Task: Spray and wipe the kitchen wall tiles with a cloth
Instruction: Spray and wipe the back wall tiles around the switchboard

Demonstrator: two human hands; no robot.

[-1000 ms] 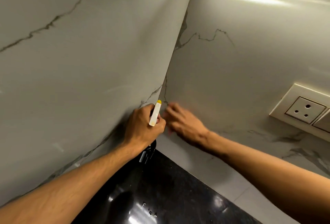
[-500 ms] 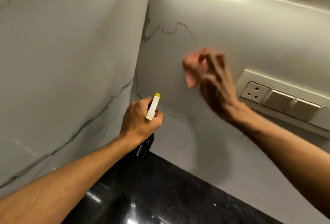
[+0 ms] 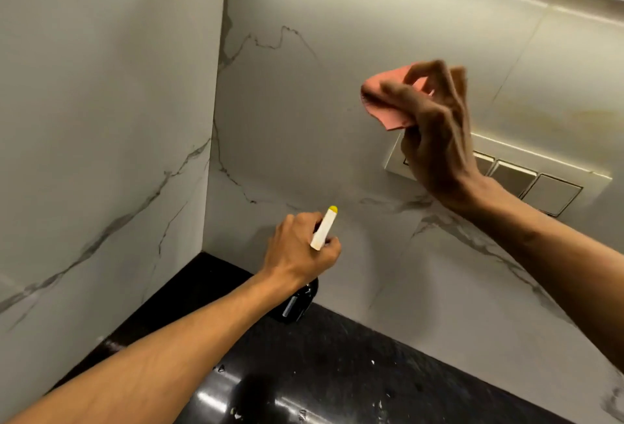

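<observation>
Overall, veined white tiles (image 3: 304, 136) on two walls, joined at a corner above a glossy black desk (image 3: 354, 373). On the right wall, a switch plate (image 3: 547, 187), partly behind the right hand (image 3: 435, 139). Its grip closed round a bunched pink cloth (image 3: 388, 106), raised near the tiles; contact unclear. Lower, left hand (image 3: 297, 251), grip wrapped round a bottle (image 3: 323, 229), nozzle toward the right wall.
</observation>
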